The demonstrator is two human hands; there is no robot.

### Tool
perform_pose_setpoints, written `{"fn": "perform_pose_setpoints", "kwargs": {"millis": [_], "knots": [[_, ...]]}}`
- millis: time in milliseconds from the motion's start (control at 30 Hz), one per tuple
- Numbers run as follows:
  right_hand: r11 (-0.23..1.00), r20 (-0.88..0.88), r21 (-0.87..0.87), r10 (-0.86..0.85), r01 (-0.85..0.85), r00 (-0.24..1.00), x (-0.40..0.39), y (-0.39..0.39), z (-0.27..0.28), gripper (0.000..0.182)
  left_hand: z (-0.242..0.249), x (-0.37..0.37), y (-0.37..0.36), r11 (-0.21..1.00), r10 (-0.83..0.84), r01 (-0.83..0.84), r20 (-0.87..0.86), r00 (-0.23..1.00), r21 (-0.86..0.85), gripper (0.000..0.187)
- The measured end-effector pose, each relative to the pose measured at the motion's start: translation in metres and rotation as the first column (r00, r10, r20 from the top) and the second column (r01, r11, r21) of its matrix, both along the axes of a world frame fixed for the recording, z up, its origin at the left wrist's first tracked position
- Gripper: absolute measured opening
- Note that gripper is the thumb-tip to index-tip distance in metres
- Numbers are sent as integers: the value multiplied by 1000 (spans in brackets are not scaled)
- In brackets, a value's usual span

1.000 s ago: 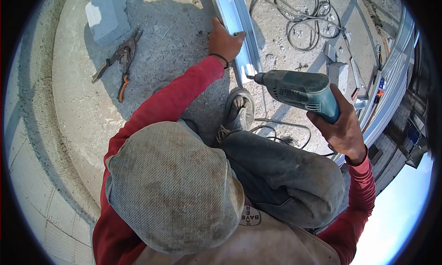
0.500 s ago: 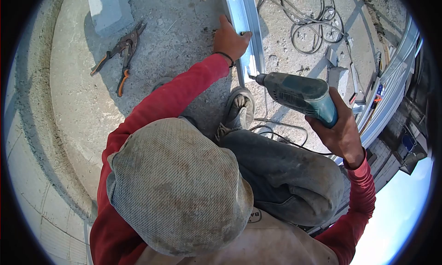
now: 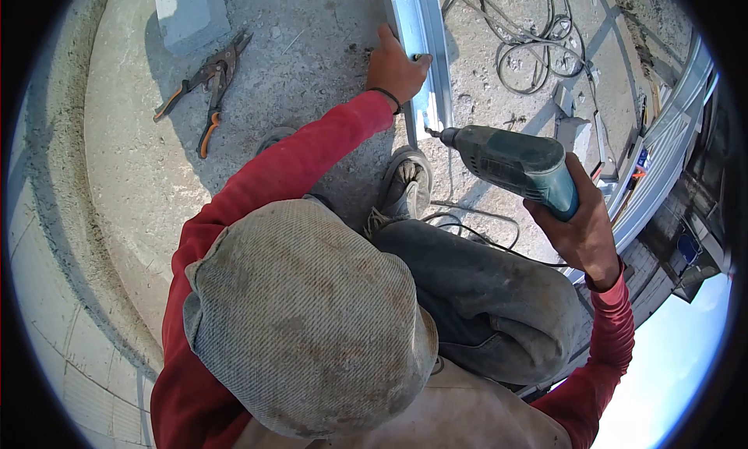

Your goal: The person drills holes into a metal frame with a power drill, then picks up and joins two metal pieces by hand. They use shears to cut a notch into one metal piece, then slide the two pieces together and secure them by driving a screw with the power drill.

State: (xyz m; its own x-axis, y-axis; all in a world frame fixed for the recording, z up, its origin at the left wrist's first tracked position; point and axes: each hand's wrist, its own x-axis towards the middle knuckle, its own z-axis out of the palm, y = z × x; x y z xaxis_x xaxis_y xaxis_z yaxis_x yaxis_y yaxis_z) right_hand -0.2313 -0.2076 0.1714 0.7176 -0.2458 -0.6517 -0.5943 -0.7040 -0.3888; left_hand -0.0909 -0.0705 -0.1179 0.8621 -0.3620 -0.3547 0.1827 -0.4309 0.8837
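My left hand (image 3: 396, 68) is wrapped around the near part of a shiny metal channel profile (image 3: 427, 30), its thumb over one edge. In my right hand (image 3: 580, 229) is a green corded power drill (image 3: 510, 160), held by its handle and lying almost level. The drill's tip (image 3: 433, 132) points left and overlaps the near end of the profile, just above my shoe (image 3: 408, 180). A dark cord runs from the handle past my knee.
Orange-handled tin snips (image 3: 214, 84) lie on the concrete at left, below a pale block (image 3: 187, 16). Coiled cable (image 3: 538, 55) spreads across the floor at upper right. Farther right are block pieces (image 3: 573, 133) and more long metal profiles (image 3: 662, 164).
The drill and my right hand have shifted slightly right and down in view. My left hand keeps its hold on the profile; the whole view has moved a little.
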Motion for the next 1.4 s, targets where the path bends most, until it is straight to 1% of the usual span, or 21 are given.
{"fn": "perform_pose_setpoints", "kwargs": {"millis": [33,133,200,233,267,300,367,433,500,567,633,700,867,967,1067,1100,1167,1267,1367,1400], "knots": [[999,29,-4,34,-34,999,-1,-1,0,56,0,-1,0,1000,1,-1,-9,1000,-5,69],[998,17,-10,65,-65,998,-7,-3,-2,57,3,1,1,1000,-15,16,-23,1000,19,68],[998,28,-12,62,-62,998,-10,-4,-2,57,0,1,-1,1000,-7,7,17,1000,8,68],[998,32,-10,55,-54,998,-13,-3,-2,58,-3,-1,0,1000,-3,3,50,999,-2,68],[1000,47,-19,15,-14,999,-14,-1,-2,58,-5,-1,1,1000,-2,2,45,999,3,68],[1000,42,-17,13,-12,999,-13,1,-1,58,-4,-1,1,1000,-8,7,43,999,18,69],[997,48,16,-70,70,996,-9,3,2,56,-2,-2,-1,1000,-20,19,45,999,24,70],[998,59,5,-65,65,996,-10,0,1,55,-4,-1,-1,1000,22,-22,18,1000,7,67],[999,63,2,-51,51,997,-12,-4,-1,54,-7,-2,-1,1000,22,-22,24,999,3,68],[988,40,79,-136,133,990,-14,-9,-4,52,-11,-3,1,1000,27,-27,25,999,5,68],[988,50,76,-137,133,989,-19,-12,-9,51,-9,-1,1,1000,-3,5,60,998,-25,76],[988,63,73,-140,135,988,-20,-13,-11,50,-10,-1,1,1000,-6,6,69,998,-6,76],[981,24,93,-175,172,984,-15,-11,-9,49,-8,-3,1,999,-9,7,70,997,36,75],[983,44,90,-165,161,985,-18,-11,-11,49,-10,-2,1,998,-2,-2,85,996,56,73],[983,46,99,-157,152,986,-15,-10,-11,49,-11,-4,0,1000,-4,2,89,996,31,74],[983,45,100,-157,152,986,-15,-10,-12,49,-10,-4,1,1000,-8,6,93,996,23,71],[990,87,80,-123,116,989,-15,-10,-14,49,-9,-3,1,1000,-11,9,100,995,16,70],[993,72,71,-102,97,992,-18,-10,-18,47,-5,-2,2,1000,-26,25,47,999,18,71],[994,64,35,-110,108,992,-21,-7,-20,47,-11,-2,3,1000,-24,25,55,998,-12,73],[994,64,39,-109,106,992,-22,-6,-20,47,-13,-3,2,1000,-22,20,109,994,21,71]]}}
